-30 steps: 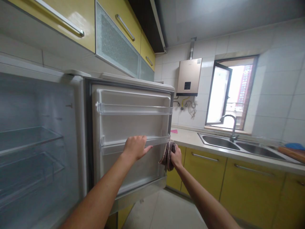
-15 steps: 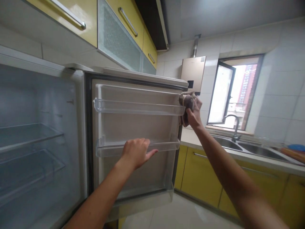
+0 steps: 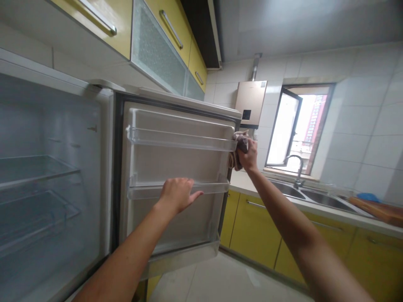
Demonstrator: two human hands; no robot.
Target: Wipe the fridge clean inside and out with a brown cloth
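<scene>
An opened refrigerator door (image 3: 176,165) faces me, its clear plastic door shelves showing. My right hand (image 3: 248,155) is closed around a brownish cloth (image 3: 241,144), which presses against the door's free edge beside the upper door shelf (image 3: 182,139). Lower down, my left hand (image 3: 176,193) grips the rim of the middle door shelf (image 3: 212,188), fingers bent over it and thumb sticking out to the right. Its fingertips are hidden from me.
The fridge interior (image 3: 28,167) with glass shelves lies at left. Yellow upper cabinets (image 3: 176,21) hang above the door. To the right stand a counter with a double sink (image 3: 327,199), a faucet (image 3: 299,167), a wooden board (image 3: 378,209) and yellow lower cabinets (image 3: 255,230).
My view has turned somewhat to the right. My right hand with the cloth sits a little lower along the door edge. The left hand stays at the middle shelf.
</scene>
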